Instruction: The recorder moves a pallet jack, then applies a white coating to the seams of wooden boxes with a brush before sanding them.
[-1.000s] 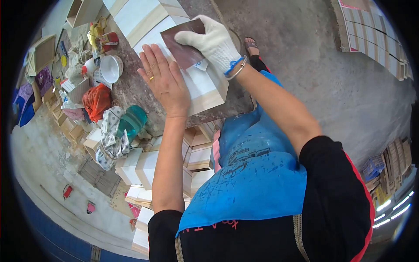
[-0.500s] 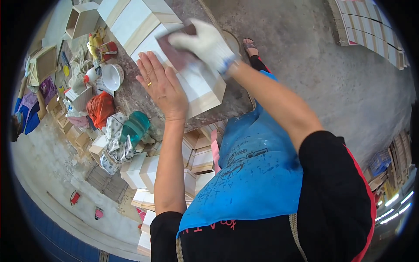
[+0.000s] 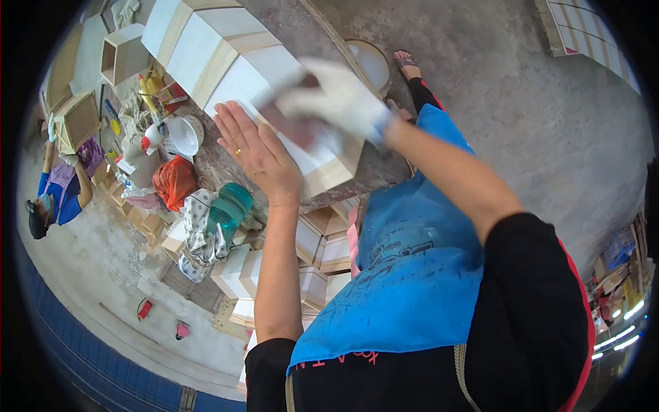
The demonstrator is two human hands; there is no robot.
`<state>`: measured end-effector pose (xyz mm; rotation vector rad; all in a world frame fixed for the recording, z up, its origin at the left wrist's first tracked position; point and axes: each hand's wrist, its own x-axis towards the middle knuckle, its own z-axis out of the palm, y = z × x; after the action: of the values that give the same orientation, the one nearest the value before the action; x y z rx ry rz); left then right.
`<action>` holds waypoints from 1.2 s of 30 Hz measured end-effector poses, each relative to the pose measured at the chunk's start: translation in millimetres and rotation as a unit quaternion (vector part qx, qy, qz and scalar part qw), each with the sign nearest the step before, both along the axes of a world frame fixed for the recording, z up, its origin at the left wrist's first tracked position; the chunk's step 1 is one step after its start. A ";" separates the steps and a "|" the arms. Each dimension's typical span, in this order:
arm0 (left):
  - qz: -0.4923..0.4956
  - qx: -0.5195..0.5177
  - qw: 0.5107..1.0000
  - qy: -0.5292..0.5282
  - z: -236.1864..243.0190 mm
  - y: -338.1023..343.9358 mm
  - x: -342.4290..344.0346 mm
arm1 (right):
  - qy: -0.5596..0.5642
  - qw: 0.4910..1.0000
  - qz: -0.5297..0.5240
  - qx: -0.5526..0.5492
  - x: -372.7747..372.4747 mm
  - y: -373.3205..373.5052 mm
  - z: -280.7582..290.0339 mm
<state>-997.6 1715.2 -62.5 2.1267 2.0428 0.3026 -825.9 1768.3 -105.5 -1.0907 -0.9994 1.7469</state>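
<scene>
Far left, another person (image 3: 58,199) in blue bends over on the floor beside open wooden boxes (image 3: 75,120). Next right, clutter along the counter (image 3: 374,172) edge: white bowl (image 3: 184,134), orange bag (image 3: 175,182), teal bottle (image 3: 230,206) on a patterned cloth (image 3: 199,237). Below the counter, stacked white-and-wood boxes (image 3: 322,254). Left hand (image 3: 257,154) bare, ring on one finger, fingers spread flat, palm pressed on the top face of the white box with wooden edges (image 3: 329,168) lying on the counter, just beside the right hand. Right hand (image 3: 336,99) in a white glove, motion-blurred, fingers closed over a dark brownish sanding sheet (image 3: 295,127) lying against the same box's top face; exact grip cannot be told from the blur. More white panels (image 3: 206,48) behind on the counter. Blue apron (image 3: 412,275) over black sleeves. Right: concrete floor (image 3: 535,123), white bucket (image 3: 371,62), sandalled foot (image 3: 406,63).
</scene>
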 end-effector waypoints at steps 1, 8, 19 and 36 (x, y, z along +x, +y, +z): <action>0.001 0.001 1.000 -0.001 -1.8 0.4 -1.1 | 0.010 1.000 0.016 0.021 7.7 -37.6 -8.5; 0.004 -0.015 1.000 -0.008 -0.1 6.2 5.9 | 0.012 0.999 -0.016 -0.029 -6.1 36.5 -0.6; 0.015 -0.044 0.998 0.036 22.6 39.0 -0.1 | 0.148 0.969 -0.066 -0.185 50.1 40.8 -27.3; 0.031 -0.005 0.999 0.009 -0.8 140.0 -15.0 | 0.026 0.994 -0.001 -0.106 -25.6 94.3 -3.7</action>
<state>-1012.5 1855.2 -63.3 2.0705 2.1176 0.2822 -851.5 1862.6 -109.2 -1.1708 -0.7951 1.9029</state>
